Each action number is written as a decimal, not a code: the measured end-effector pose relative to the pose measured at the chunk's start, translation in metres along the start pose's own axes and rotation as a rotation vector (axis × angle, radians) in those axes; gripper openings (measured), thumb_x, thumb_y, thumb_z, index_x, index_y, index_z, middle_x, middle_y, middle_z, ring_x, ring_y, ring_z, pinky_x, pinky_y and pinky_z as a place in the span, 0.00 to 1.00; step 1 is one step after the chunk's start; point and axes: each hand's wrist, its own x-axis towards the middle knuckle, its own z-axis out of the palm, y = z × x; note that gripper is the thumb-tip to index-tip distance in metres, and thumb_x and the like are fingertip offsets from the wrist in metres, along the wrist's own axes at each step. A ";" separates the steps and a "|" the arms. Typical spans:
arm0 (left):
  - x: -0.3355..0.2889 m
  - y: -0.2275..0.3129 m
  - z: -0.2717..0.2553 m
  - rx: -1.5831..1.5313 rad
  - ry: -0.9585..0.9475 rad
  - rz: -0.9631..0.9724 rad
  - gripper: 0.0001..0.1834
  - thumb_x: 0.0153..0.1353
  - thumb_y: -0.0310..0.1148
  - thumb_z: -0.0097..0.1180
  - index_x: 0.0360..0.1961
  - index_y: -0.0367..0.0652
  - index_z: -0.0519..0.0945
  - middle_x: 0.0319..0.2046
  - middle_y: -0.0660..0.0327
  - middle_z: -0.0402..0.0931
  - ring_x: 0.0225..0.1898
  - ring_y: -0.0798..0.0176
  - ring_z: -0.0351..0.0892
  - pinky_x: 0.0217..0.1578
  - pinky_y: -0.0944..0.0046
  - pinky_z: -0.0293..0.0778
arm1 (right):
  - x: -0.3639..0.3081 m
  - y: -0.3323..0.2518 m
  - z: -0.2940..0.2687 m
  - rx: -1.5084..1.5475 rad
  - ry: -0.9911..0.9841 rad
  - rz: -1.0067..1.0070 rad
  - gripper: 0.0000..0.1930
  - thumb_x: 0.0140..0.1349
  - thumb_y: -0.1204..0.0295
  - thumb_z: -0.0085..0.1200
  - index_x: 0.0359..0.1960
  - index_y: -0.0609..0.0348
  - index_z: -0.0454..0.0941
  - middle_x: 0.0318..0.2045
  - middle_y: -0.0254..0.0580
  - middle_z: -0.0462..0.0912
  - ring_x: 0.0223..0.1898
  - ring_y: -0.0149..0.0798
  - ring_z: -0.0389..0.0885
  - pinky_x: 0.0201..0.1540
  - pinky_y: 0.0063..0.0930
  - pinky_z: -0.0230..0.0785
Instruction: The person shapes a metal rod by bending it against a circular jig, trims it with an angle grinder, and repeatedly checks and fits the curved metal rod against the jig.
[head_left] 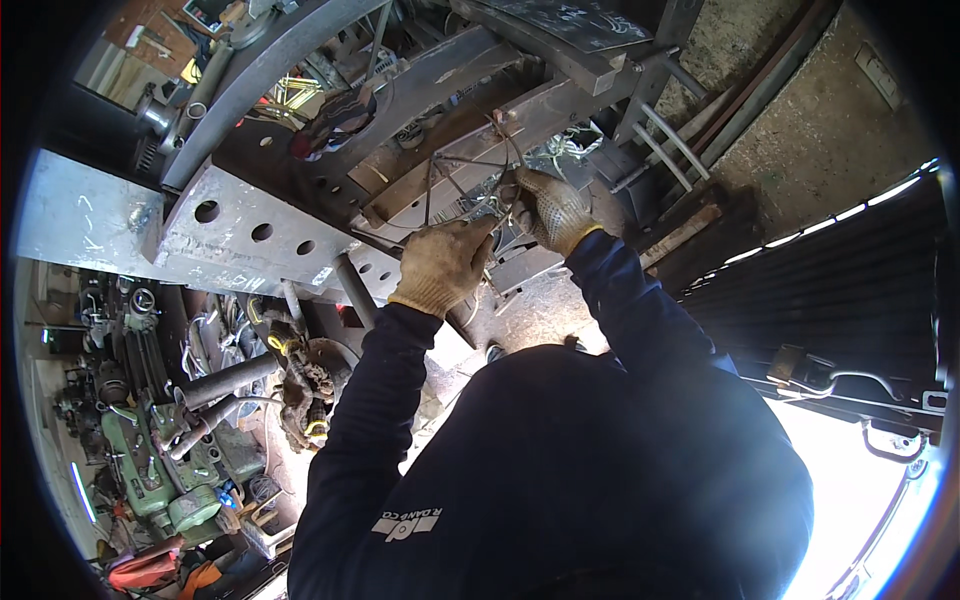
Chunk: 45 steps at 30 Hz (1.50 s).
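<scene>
Both my hands wear worn, light-coloured work gloves and work close together over the steelwork. My left hand (pixel 445 262) is closed, its fingertips pinching at a tangle of thin dark wire (pixel 462 183) in front of it. Just to the right, my right hand (pixel 552 208) has its fingers curled around part of the same wire, which sticks out above the glove. The exact spot gripped by the left fingers is hidden by the glove. Beneath the wire runs a long brown steel beam (pixel 450 165).
A steel plate with round holes (pixel 240 222) extends to the left. Short metal rods (pixel 672 145) jut out at the right. Green machinery (pixel 135 455) stands lower left, near thick pipes (pixel 230 380). A dark corrugated shutter (pixel 830 290) lines the right side.
</scene>
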 end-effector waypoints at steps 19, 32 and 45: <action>0.005 -0.014 -0.003 0.021 -0.010 0.066 0.14 0.66 0.46 0.52 0.47 0.56 0.82 0.27 0.62 0.81 0.28 0.55 0.83 0.28 0.55 0.78 | 0.065 0.025 0.016 0.514 0.080 -0.012 0.41 0.68 0.35 0.35 0.43 0.71 0.77 0.22 0.41 0.75 0.22 0.36 0.75 0.28 0.32 0.76; 0.004 -0.015 -0.001 -0.007 0.007 0.080 0.13 0.65 0.44 0.54 0.46 0.54 0.82 0.22 0.62 0.78 0.25 0.55 0.81 0.25 0.56 0.76 | 0.055 0.015 0.024 0.461 0.047 -0.058 0.37 0.70 0.39 0.38 0.46 0.71 0.75 0.26 0.41 0.79 0.21 0.33 0.74 0.28 0.29 0.76; 0.001 -0.019 0.000 0.154 0.233 0.046 0.17 0.57 0.38 0.63 0.49 0.53 0.81 0.32 0.64 0.76 0.32 0.58 0.77 0.34 0.56 0.71 | 0.057 0.015 0.083 0.455 0.651 -0.007 0.42 0.67 0.32 0.31 0.36 0.64 0.80 0.13 0.38 0.70 0.13 0.35 0.66 0.16 0.26 0.61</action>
